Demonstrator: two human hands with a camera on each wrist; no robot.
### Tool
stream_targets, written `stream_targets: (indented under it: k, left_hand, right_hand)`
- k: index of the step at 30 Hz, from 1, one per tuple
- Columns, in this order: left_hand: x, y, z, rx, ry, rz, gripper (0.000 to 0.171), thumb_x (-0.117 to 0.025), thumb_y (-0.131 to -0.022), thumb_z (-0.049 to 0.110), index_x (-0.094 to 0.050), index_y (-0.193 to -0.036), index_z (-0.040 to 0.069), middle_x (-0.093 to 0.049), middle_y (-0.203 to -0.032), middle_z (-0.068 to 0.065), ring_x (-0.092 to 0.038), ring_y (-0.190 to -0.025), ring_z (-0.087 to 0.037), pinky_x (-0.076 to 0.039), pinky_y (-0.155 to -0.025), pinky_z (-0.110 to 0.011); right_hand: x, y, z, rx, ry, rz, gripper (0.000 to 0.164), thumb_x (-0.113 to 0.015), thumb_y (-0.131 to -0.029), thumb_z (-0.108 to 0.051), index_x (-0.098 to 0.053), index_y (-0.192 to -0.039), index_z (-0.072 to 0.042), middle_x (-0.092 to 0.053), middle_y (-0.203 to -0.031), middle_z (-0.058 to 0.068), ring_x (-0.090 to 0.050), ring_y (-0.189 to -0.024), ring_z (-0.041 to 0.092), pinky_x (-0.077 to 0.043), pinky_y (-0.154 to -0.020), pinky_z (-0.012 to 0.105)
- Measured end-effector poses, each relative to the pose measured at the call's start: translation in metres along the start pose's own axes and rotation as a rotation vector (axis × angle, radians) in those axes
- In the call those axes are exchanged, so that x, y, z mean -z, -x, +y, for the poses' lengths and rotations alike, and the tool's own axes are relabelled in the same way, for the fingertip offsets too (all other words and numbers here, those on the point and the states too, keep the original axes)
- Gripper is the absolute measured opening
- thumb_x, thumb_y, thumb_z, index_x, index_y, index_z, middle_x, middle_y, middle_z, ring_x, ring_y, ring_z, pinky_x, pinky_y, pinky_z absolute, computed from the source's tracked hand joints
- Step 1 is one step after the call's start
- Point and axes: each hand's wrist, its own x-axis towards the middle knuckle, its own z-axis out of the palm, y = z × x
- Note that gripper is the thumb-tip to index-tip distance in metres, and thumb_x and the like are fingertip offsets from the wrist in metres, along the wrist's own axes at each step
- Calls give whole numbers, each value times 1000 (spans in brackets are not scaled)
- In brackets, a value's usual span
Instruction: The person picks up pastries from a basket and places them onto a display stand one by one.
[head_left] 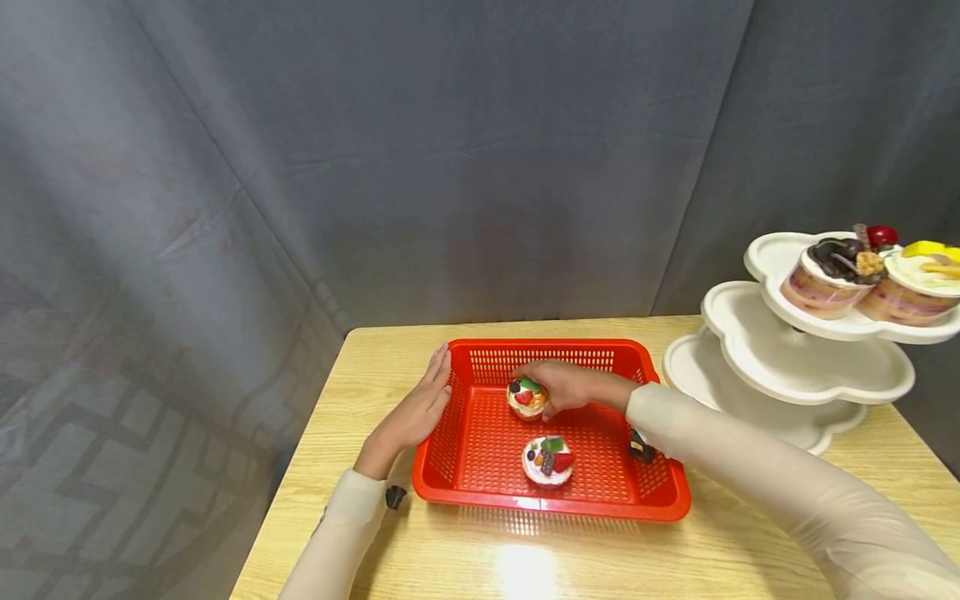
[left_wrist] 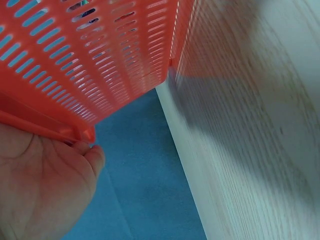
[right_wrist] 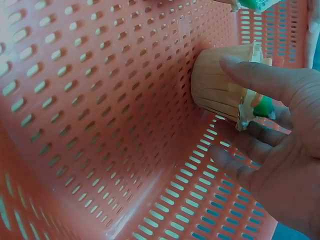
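A red plastic basket with slotted walls sits on the wooden table. Inside it, my right hand holds a fruit-topped cupcake, the thumb along the paper cup's side and the fingers round the other side. The right wrist view shows that tan cupcake cup standing against the basket floor. Nearer the front lies a second cupcake with cream, strawberry and a green piece. My left hand rests against the basket's left rim, fingers straight; the left wrist view has its palm beside the rim.
To the right stands a white tiered stand with scalloped trays. Its top tray bears a chocolate-topped dessert cup and a yellow-topped one. Behind the wooden table hangs a grey curtain.
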Motion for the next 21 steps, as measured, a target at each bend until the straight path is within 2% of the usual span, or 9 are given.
stream_targets:
  k: [3, 9, 13, 17, 21]
  left_hand:
    - [0, 0, 0, 3, 0, 0, 61, -28, -111, 26, -2, -163, 7, 14, -169, 6, 6, -156, -19, -14, -123, -42]
    - [0, 1, 0, -13, -9, 16, 61, -29, -110, 24, -4, -162, 4, 11, -170, 2, 2, -157, -24, -17, -122, -45]
    - [1, 0, 1, -33, -4, 19, 60, -30, -110, 21, -5, -162, 2, 10, -170, -1, 1, -157, -26, -17, -123, -46]
    - [2, 0, 2, -37, 0, 10, 60, -30, -110, 19, -3, -162, 2, 11, -170, 0, 5, -156, -20, -14, -123, -42]
    - [2, 0, 2, -40, 5, 10, 60, -29, -110, 19, -3, -161, 1, 11, -170, -2, 6, -156, -20, -12, -124, -42]
  right_hand:
    - [1, 0, 1, 16, 5, 7, 74, -90, -74, -7, -54, -138, 1, -63, -128, 10, -59, -118, 26, -47, -106, 46]
    - [0, 0, 2, 47, -3, 28, 58, -91, -75, -15, -60, -122, -7, -65, -111, 1, -60, -104, 18, -51, -97, 40]
    - [-1, 0, 2, 46, -7, 15, 65, -93, -72, -18, -58, -125, -5, -65, -111, 1, -61, -103, 17, -52, -96, 38]
    - [-3, 0, 2, 27, -10, -14, 75, -95, -69, -13, -54, -132, -3, -65, -118, 4, -61, -111, 21, -50, -101, 41]
    - [-3, 0, 1, 28, -5, -27, 69, -92, -71, -8, -56, -130, -5, -65, -117, 3, -61, -111, 21, -50, -101, 42]
